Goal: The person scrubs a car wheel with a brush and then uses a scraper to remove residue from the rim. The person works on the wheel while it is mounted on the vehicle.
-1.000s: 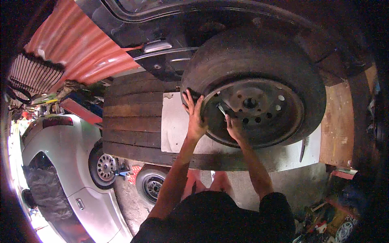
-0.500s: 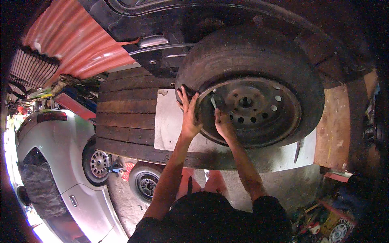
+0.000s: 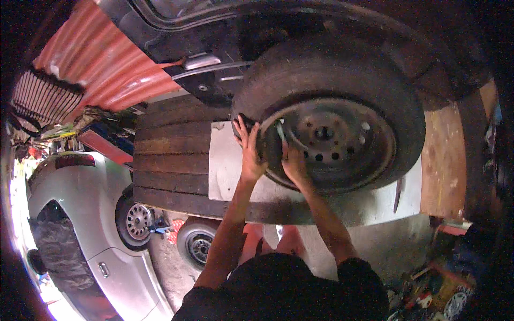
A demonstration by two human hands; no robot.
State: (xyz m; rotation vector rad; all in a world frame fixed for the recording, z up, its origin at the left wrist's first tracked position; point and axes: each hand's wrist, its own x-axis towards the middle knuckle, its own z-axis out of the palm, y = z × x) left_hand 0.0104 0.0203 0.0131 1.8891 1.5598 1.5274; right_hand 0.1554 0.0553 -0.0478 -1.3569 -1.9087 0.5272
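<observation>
In front of me a large black tyre (image 3: 321, 72) on a dull brown steel rim (image 3: 356, 166) rests tilted on a white board (image 3: 225, 160). My left hand (image 3: 250, 152) lies against the tyre's left side with its fingers stretched and spread. Inside the rim's left part, my right hand (image 3: 294, 163) is closed around a slim, pale tool (image 3: 281, 128). Its upper end points up toward the rim's inner wall. What kind of tool it is, I cannot make out, and most of its grip end is hidden in my fingers.
The board lies on a plank-topped bench (image 3: 170, 163). A thin dark strip (image 3: 398, 195) lies at its right. Behind the tyre is a dark car panel (image 3: 209, 80). To the left stand a silver car (image 3: 75, 187) and a loose wheel (image 3: 198, 246). Clutter (image 3: 433, 286) fills the lower right.
The whole view has shifted slightly. My left hand keeps its place on the tyre, and my right hand still grips the pale tool inside the rim, nearly unmoved.
</observation>
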